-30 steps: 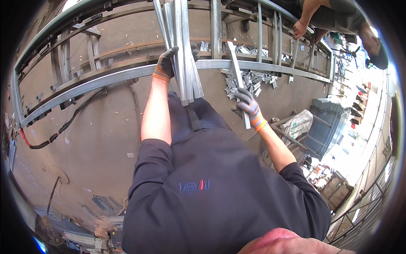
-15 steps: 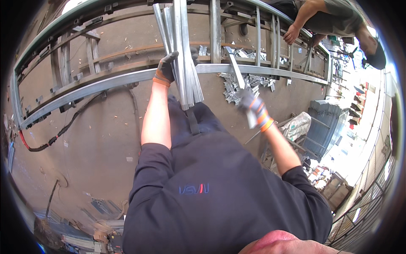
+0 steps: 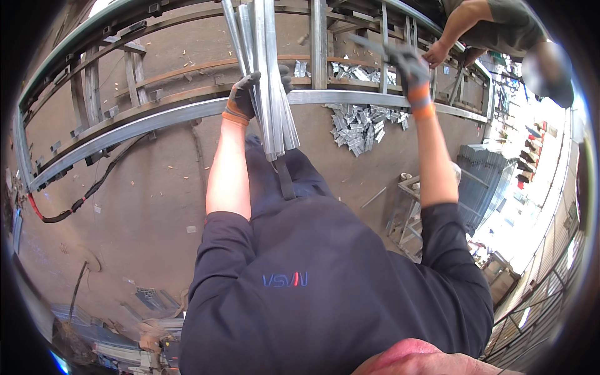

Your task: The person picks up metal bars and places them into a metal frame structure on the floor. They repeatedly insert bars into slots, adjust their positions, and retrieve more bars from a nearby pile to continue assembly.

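Observation:
In the head view my left hand (image 3: 244,97), in a dark glove with an orange cuff, is closed round a bundle of long silvery metal bars (image 3: 267,75). The bars hang over the near rail of a large metal frame (image 3: 194,111), with their lower ends in front of my legs. My right hand (image 3: 407,69), gloved alike, is stretched out over the frame's right part and smeared by motion. A blurred grey metal bar (image 3: 367,44) sticks out leftward from its fingers. Close beyond it is a co-worker's hand (image 3: 435,55) at the frame.
Short metal offcuts (image 3: 359,128) lie piled on the floor below the near rail. To the right stand a small metal stand (image 3: 409,215) and a stack of grey metal panels (image 3: 481,181). A dark cable (image 3: 103,184) runs along the floor at left. A co-worker (image 3: 515,28) leans in at upper right.
My right hand has swung up and away over the frame with the metal bar, which has turned from steep to nearly level. My left hand and its bundle stay almost still.

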Tool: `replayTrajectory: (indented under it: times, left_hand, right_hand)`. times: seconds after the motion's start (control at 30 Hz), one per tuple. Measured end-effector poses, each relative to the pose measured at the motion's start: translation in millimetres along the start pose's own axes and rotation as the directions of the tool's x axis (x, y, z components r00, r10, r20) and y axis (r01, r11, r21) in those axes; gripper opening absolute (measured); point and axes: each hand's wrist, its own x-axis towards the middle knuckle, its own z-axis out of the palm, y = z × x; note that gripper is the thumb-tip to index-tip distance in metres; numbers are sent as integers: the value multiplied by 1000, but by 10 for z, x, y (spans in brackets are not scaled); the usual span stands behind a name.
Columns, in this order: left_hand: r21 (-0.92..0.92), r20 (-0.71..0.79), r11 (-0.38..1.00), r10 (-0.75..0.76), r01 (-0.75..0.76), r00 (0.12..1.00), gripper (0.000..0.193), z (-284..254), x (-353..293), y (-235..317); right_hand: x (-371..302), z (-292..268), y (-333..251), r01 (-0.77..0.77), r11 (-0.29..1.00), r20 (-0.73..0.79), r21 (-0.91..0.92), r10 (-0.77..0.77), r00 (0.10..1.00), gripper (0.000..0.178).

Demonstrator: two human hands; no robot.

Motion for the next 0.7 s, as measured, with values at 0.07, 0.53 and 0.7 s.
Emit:
replayTrajectory:
  times: [0.07, 0.53, 0.7]
  left_hand:
    - [91, -45, 995, 32, -27, 998, 85, 8, -8, -6]
    - [8, -63, 1000, 13, -12, 998, 83, 176, 32, 18]
    - [15, -143, 1000, -22, 24, 989, 92, 262, 23, 52]
  right_hand:
    - [-639, 113, -218, -258, 932, -64, 254, 282, 957, 14]
    - [315, -916, -1503, -340, 872, -296, 352, 448, 843, 23]
    - [110, 68, -56, -533, 560, -51, 635, 718, 694, 31]
